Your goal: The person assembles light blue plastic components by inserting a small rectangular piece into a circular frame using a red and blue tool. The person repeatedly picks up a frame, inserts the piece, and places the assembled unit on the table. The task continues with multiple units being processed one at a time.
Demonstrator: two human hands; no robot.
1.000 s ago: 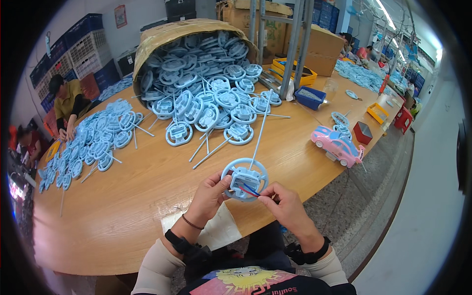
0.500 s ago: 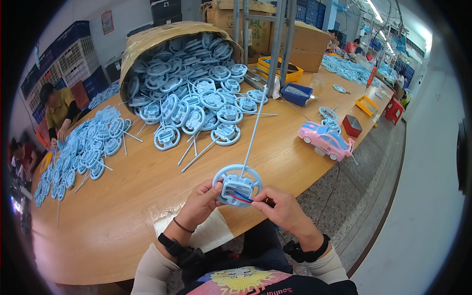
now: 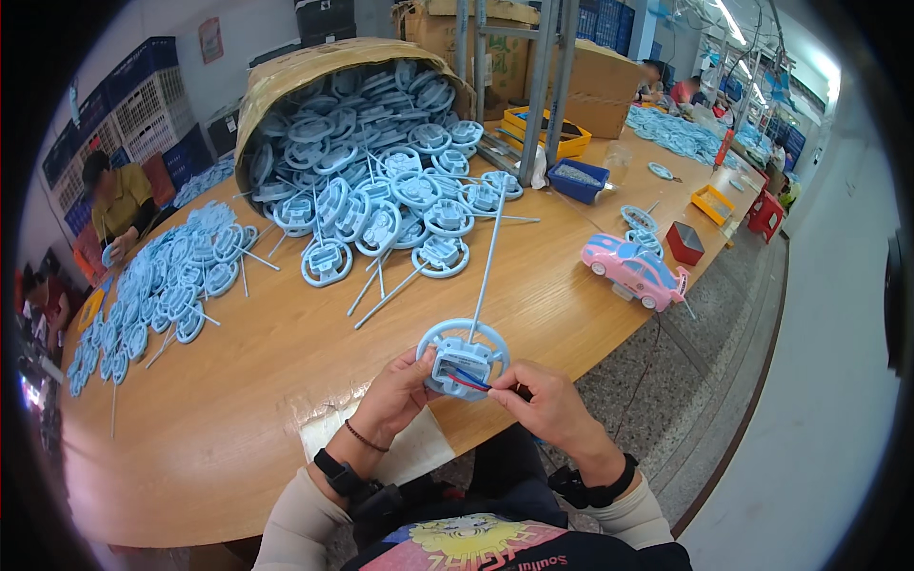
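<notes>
Pink car: the pink car sits on the wooden table and has blue windows.
Toy wheel: the toy wheel is light blue. It is held up to the left of the pink car, closer to the person. A long thin rod sticks up from it.
Left hand: the left hand is clamped on the left side of the toy wheel, thumb in front.
Right hand: the right hand has its thumb and finger pinched tight on the wires.
Wires: one red, one blue, going from the wheel's open middle to the pinching fingers.
Big pile: lots of blue wheels spill from a cardboard box, behind the pink car and to its left.
Other pile: more wheels lie far left of the pink car.
Little boxes: a red box is just right of the pink car. A blue bin is behind it.
White sheet: the white sheet is left of the pink car, at the table's near edge.
</notes>
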